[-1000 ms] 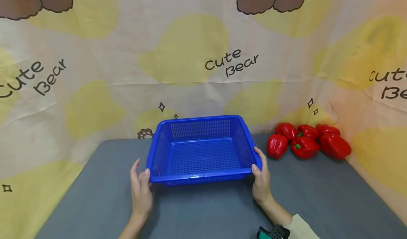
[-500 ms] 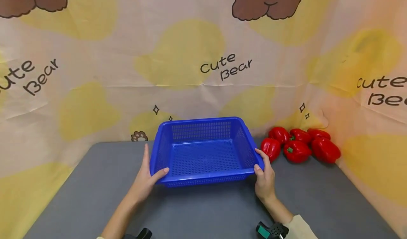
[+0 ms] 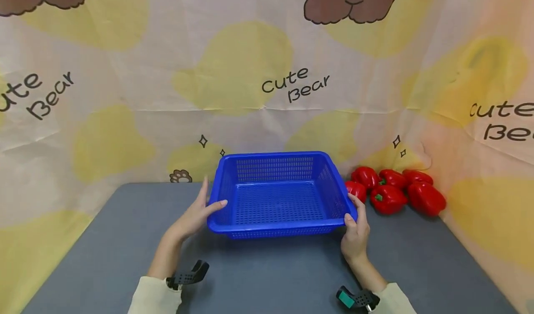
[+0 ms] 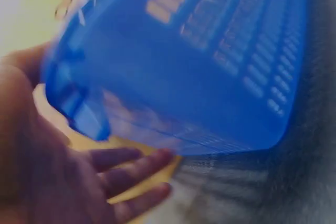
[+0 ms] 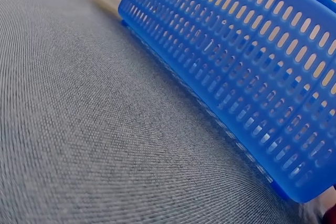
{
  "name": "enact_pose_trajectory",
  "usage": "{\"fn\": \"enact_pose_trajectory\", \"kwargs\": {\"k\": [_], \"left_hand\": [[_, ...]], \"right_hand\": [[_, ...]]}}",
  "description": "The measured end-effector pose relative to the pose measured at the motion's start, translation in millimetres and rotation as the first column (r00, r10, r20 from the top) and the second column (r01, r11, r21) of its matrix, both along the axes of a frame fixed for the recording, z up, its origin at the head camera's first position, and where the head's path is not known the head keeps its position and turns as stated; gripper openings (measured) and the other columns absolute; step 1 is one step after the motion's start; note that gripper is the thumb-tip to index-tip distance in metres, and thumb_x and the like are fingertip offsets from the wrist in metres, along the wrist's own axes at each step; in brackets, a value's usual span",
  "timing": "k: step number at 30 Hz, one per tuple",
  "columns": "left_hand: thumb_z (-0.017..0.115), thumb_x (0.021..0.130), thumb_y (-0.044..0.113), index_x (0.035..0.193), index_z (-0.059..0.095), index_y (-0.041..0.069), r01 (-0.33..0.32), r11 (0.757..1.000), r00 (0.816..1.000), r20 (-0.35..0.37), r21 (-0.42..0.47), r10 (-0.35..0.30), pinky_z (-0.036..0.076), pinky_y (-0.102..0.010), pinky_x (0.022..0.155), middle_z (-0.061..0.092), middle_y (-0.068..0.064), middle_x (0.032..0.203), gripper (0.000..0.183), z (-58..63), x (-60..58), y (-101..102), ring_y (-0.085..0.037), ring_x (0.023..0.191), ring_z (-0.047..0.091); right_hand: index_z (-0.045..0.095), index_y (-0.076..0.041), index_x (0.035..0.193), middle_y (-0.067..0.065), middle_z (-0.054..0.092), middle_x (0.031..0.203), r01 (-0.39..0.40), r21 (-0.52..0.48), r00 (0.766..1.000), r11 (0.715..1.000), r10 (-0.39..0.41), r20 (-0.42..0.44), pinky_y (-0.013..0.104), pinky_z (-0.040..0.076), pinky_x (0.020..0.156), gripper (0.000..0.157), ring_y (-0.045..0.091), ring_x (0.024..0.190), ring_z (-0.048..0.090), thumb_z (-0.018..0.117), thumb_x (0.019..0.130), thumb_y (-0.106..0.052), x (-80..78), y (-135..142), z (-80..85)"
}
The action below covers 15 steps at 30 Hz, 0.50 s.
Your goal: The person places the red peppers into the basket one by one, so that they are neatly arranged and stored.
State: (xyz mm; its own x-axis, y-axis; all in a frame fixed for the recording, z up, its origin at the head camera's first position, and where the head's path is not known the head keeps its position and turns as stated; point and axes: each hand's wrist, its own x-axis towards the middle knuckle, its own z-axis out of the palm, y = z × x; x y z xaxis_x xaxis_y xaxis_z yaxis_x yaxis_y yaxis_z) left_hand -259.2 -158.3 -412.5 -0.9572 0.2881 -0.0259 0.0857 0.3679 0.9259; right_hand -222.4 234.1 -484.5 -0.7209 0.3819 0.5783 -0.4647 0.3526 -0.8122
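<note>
An empty blue plastic basket with slotted walls sits between both hands, its near side toward me. My left hand is at its left side, the thumb laid over the rim and the index finger pointing up along the outside. In the left wrist view, the other fingers stretch out straight below the rim. My right hand grips the near right corner, thumb on the rim and fingers bent at the outer side. In the right wrist view the basket's long wall meets the tabletop closely; the right hand is out of sight there.
Several red bell peppers lie grouped at the back right of the grey table, one partly hidden behind the basket's right edge. A patterned cloth hangs behind the table and down both sides.
My left hand has gone from the near left corner to further up the left side, thumb now over the rim. The basket and right hand have shifted slightly right, toward the peppers.
</note>
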Motion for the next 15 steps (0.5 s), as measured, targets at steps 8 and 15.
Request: {"fn": "enact_pose_trajectory", "kwargs": {"k": [8,15], "left_hand": [[0.039,0.103,0.024,0.161,-0.014,0.036,0.027,0.902,0.999,-0.029,0.431,-0.016,0.052,-0.047,0.099,-0.001,-0.014,0.172,0.079,-34.7,-23.8,-1,-0.053,0.145,0.031],[0.030,0.094,0.010,0.163,-0.010,0.029,0.070,0.802,0.997,-0.072,0.594,-0.033,0.048,-0.030,0.102,-0.008,-0.006,0.172,0.082,-44.3,-25.1,18,-0.043,0.153,0.013]], "right_hand": [[0.052,-0.003,0.145,0.017,0.066,0.129,-0.050,-0.090,0.998,0.995,0.047,-0.041,0.010,0.046,0.094,0.052,-0.001,0.109,0.062,0.027,0.101,-0.016,-6.3,-4,-2.8],[0.061,0.010,0.128,0.024,0.072,0.114,0.157,-0.073,0.983,0.985,-0.163,-0.085,0.006,0.050,0.076,0.040,-0.013,0.091,0.063,0.036,0.105,-0.011,-12.8,16,10.2]]}}
